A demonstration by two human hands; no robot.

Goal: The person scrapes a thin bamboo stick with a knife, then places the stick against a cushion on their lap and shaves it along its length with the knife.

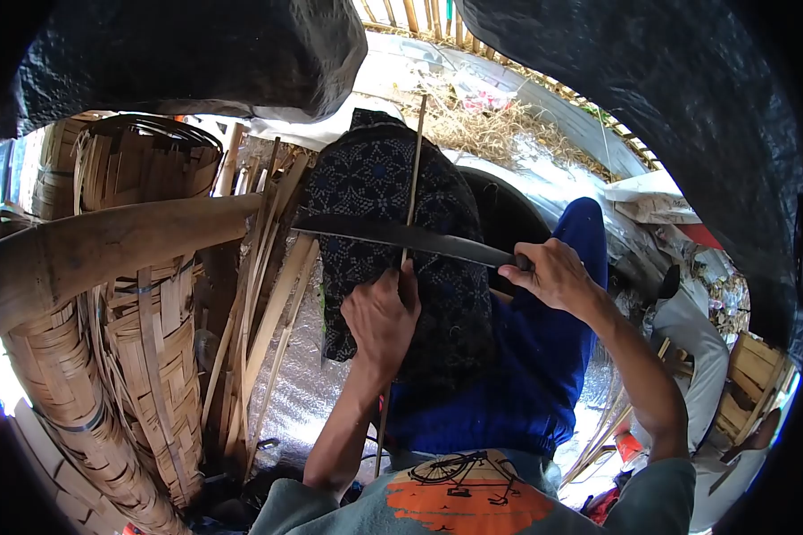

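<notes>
My left hand (379,312) is closed around a thin bamboo strip (417,156), which runs upright from near my shirt, past my lap, to the bright ground beyond. In my right hand (553,275) is the handle of a long dark-bladed knife (375,232). Its blade lies crosswise over the strip, just above my left fingers, with the tip pointing left. Whether the edge bites into the strip I cannot tell. Beneath both, a dark patterned cloth (357,174) covers my leg, beside blue trousers (535,366).
Tall woven bamboo baskets (156,348) stand at the left, crossed by a thick bamboo pole (125,242). Loose bamboo slats (281,294) lean beside them. Dry shavings (482,129) lie ahead. Black sheeting (669,89) hangs overhead. Another person's grey-clad leg (696,334) is at the right.
</notes>
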